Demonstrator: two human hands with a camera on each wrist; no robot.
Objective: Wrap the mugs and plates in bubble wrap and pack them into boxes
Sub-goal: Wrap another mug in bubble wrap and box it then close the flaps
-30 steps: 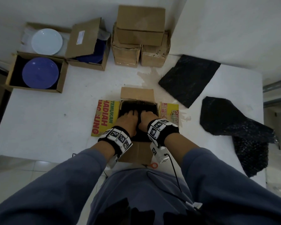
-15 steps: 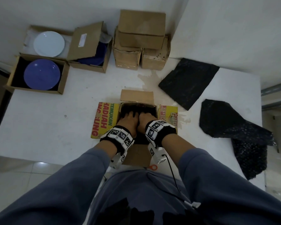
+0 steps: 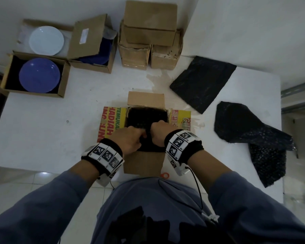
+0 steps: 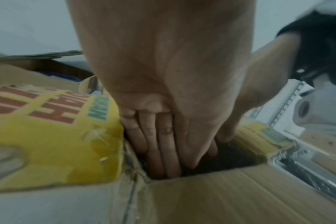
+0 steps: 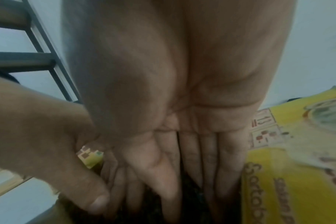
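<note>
An open cardboard box (image 3: 146,100) with yellow printed flaps (image 3: 111,124) stands at the table's near edge. A bundle in black bubble wrap (image 3: 146,117) fills it. Both hands reach into the near side of the box. My left hand (image 3: 130,140) has its straight fingers (image 4: 163,148) pushed down between the bundle and the box corner. My right hand (image 3: 158,132) lies beside it, its straight fingers (image 5: 194,163) pressed on the black wrap (image 5: 190,204). What the wrap contains is hidden.
At the back left, one open box holds a blue plate (image 3: 39,74) and another a white plate (image 3: 46,40); a half-closed box (image 3: 93,48) stands next to them. Closed boxes (image 3: 150,32) are stacked at the back. Black bubble-wrap sheets (image 3: 202,81) (image 3: 253,134) lie right. Scissors (image 3: 165,175) lie by my body.
Both hands have drawn back from the middle of the bundle to the box's near side, with the fingers now pointing down into it.
</note>
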